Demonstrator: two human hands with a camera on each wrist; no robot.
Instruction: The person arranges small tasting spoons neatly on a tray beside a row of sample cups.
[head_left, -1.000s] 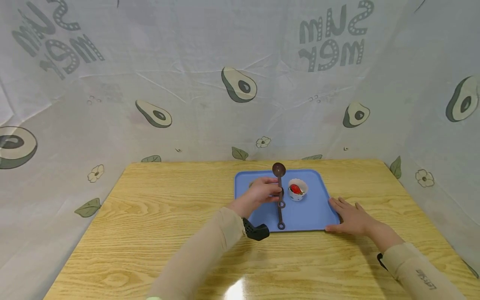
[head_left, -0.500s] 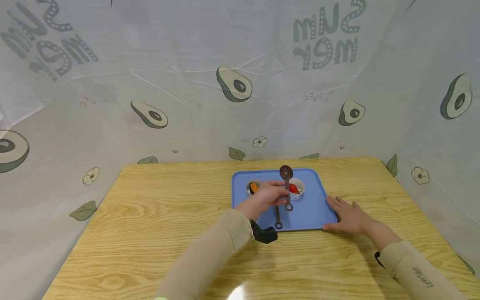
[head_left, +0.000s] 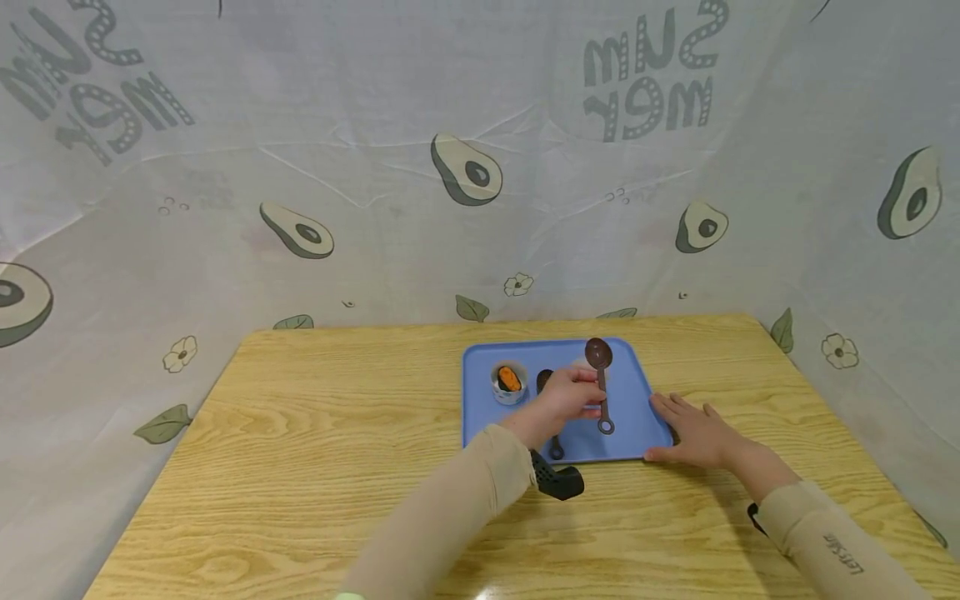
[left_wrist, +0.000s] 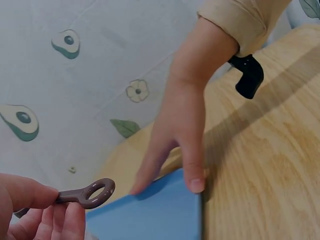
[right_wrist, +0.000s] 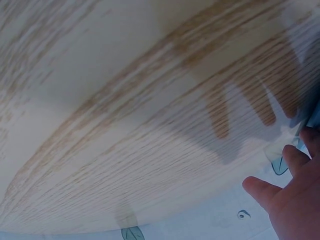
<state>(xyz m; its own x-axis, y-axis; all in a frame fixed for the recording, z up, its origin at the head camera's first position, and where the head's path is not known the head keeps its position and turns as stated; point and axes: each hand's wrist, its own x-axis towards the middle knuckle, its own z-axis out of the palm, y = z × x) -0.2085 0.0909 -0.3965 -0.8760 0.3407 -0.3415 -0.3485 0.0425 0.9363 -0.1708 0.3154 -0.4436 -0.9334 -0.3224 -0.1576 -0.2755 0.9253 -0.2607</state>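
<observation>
My left hand (head_left: 557, 407) pinches the handle of a dark brown spoon (head_left: 598, 353), bowl pointing away, over the right half of a blue tray (head_left: 633, 429). In the left wrist view, thumb and fingers grip the handle just short of its ring end (left_wrist: 95, 194). A second brown spoon (head_left: 544, 380) lies mid-tray, partly covered by the left hand. To its left stands a small white bowl (head_left: 510, 398) with an orange-topped sushi piece (head_left: 509, 377) inside. Another white bowl (head_left: 582, 364) is mostly hidden behind the left hand. My right hand (head_left: 697, 435), fingers spread, rests at the tray's right front corner.
The tray sits toward the back of a wood-grain table (head_left: 337, 433). A pale curtain (head_left: 375, 208) printed with avocados hangs behind the table and along both sides.
The left hand has carried the spoon rightward across the tray. The sushi bowl and the second spoon have come into fuller view, while the bowl with the red item became covered. The right hand stays put.
</observation>
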